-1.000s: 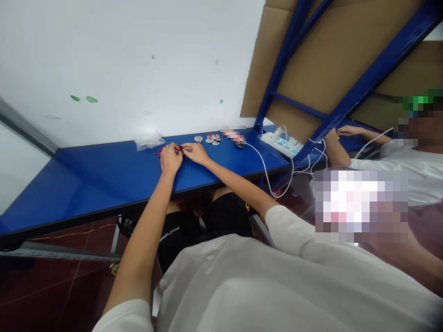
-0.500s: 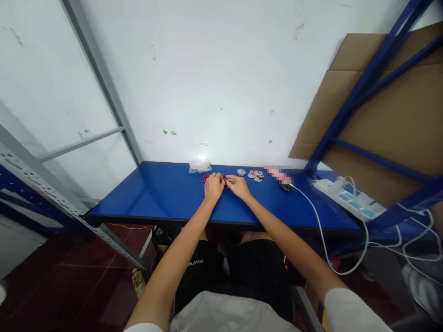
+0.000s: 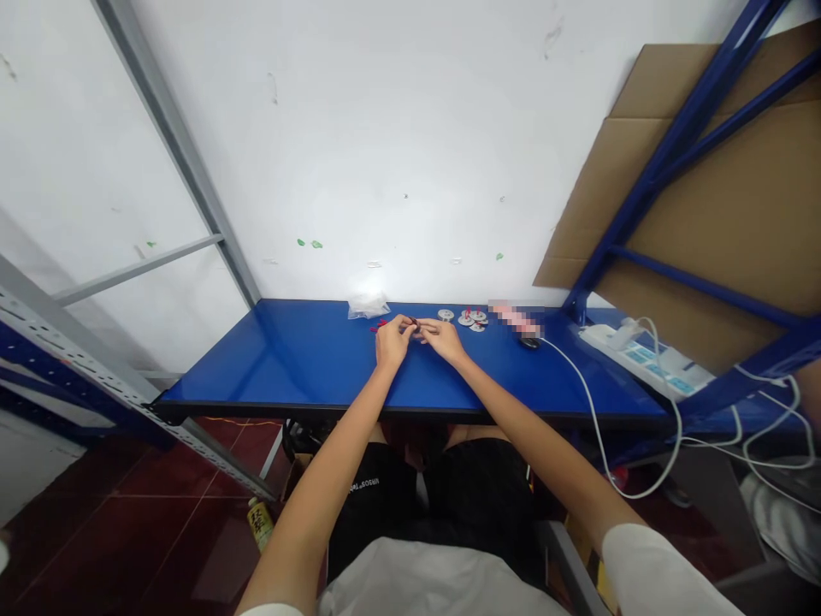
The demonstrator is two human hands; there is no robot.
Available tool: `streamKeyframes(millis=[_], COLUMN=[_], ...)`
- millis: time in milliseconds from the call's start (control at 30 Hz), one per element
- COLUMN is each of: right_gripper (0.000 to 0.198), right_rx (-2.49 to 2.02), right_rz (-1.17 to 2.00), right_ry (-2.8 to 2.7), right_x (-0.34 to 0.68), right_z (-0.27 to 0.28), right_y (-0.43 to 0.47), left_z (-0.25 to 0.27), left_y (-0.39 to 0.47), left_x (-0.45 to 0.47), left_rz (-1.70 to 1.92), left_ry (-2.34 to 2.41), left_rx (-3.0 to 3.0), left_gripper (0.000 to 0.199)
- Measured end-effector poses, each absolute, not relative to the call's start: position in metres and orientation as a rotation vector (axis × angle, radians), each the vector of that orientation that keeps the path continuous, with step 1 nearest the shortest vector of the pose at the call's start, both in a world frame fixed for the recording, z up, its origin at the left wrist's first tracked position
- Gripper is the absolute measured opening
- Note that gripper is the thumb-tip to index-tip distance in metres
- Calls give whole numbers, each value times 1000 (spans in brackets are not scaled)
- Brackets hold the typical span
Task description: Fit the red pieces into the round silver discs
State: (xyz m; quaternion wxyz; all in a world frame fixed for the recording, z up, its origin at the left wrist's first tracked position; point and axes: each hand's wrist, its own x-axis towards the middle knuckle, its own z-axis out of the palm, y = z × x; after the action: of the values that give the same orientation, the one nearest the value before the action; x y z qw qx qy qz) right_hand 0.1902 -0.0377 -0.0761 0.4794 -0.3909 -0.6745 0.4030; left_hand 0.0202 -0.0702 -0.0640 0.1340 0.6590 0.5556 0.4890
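Observation:
My left hand (image 3: 392,342) and my right hand (image 3: 442,339) meet over the middle of the blue table (image 3: 308,359). Their fingers are pinched together around a small dark piece (image 3: 416,324), too small and too covered to name. Just behind my left hand lie small red pieces (image 3: 380,326), partly hidden by it. To the right of my right hand, several round whitish discs (image 3: 467,319) rest on the table, some with red bits on top. A single disc (image 3: 445,315) lies a little apart, nearer my right hand.
A clear plastic bag (image 3: 369,306) lies against the wall. At the right are a black round object (image 3: 529,343) with a white cable (image 3: 587,402) and a white power strip (image 3: 647,364). Blue rack posts (image 3: 632,201) and cardboard (image 3: 718,205) stand on that side.
Both hands stay together; their fingers have shifted and lifted slightly around the small dark piece. The camera view has tilted a little. The discs and bag have not moved.

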Motion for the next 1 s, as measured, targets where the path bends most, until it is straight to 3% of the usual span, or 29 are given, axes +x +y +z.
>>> streamKeyframes(millis=[100,300,567,700,833,1000], right_gripper=[33,20,27,26,26,28], right_rx=[-971,-1159,-887,-1062,-1464,-1689], right_rz=[858,223,53,-203,-91,-219], right_ry=[-1712,-2021,-2307,-2480,-2505,-2581], right_x=[193,207,216,230,257,297], right_z=[-75,-64,-55,-32,13,54], right_y=[-40,-39,-33,-24,5,37], left_z=[-68,-70,-67,-67,-66,-68], left_y=[-63,-58,-64,-64,-65,-65], left_x=[18,18,22,21,20,19], left_rz=[1458,1415,1446,1500,1540,1495], left_ry=[1454,1280,1192,1371,1527,1542], left_rx=[1819,1786,1819,1818,1787,1790], left_gripper=[3,9,9,8,8,6])
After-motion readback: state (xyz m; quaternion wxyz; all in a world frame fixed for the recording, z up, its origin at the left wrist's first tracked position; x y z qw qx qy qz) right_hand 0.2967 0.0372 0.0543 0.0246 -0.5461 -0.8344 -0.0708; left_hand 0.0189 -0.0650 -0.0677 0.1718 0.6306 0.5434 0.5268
